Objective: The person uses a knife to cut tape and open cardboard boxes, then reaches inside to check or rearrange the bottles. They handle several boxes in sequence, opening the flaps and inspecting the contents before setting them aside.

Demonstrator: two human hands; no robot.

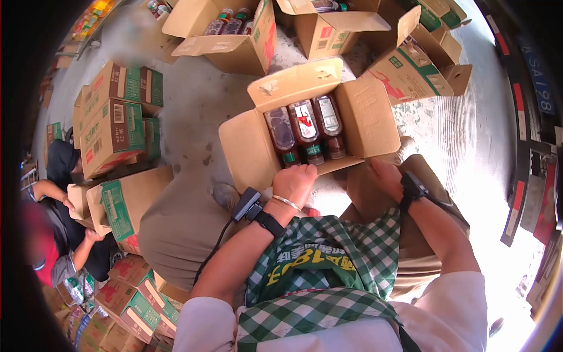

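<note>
An open cardboard box stands between my knees with its flaps folded outward. Three bottles of dark drink lie side by side in it, caps toward me, with one white-and-red label facing up. My left hand, wearing a bracelet, is closed over the box's near edge beside the left bottle's cap; its fingertips are partly hidden. At the near right corner, my right hand has its fingers closed on the box edge. The near flap is mostly out of sight below the hands.
Open boxes of bottles stand beyond mine, with another printed box at right. Closed cartons are stacked at left. A co-worker's hand is at an open box there. A vehicle's edge runs along the right.
</note>
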